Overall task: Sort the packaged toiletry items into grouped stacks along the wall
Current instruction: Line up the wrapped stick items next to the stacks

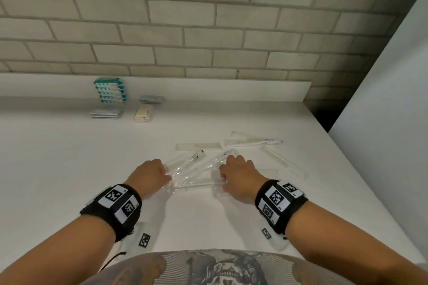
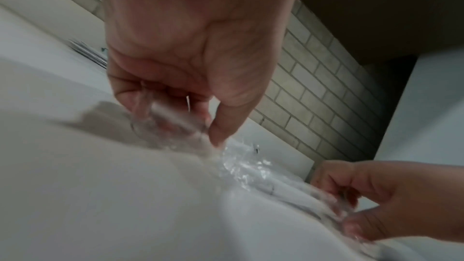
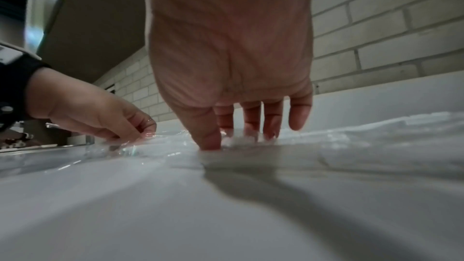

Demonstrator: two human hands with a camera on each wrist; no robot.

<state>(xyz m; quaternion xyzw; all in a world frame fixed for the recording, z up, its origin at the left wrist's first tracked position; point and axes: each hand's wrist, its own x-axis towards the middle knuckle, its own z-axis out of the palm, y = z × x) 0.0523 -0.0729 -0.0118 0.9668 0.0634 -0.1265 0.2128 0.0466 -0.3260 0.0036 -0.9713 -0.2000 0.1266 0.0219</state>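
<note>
Several clear-wrapped packets (image 1: 196, 169) lie fanned out on the white counter (image 1: 58, 169) between my hands. My left hand (image 1: 150, 171) grips their left ends; in the left wrist view its fingers (image 2: 150, 94) curl round the crinkled wrap (image 2: 170, 126). My right hand (image 1: 238, 172) comes down on the right ends, and its thumb (image 3: 208, 136) and fingertips (image 3: 251, 126) pinch the plastic (image 3: 140, 146) at the counter. What the wraps contain is too blurred to name. More clear packets (image 1: 254, 141) lie loose to the right.
Sorted stacks stand by the brick wall (image 1: 208, 30) at the back left: teal-and-white packets (image 1: 110, 90), flat grey sachets (image 1: 106, 114), a cream item (image 1: 143, 113) and a grey packet (image 1: 151, 99). A white panel (image 1: 382, 122) borders the counter on the right.
</note>
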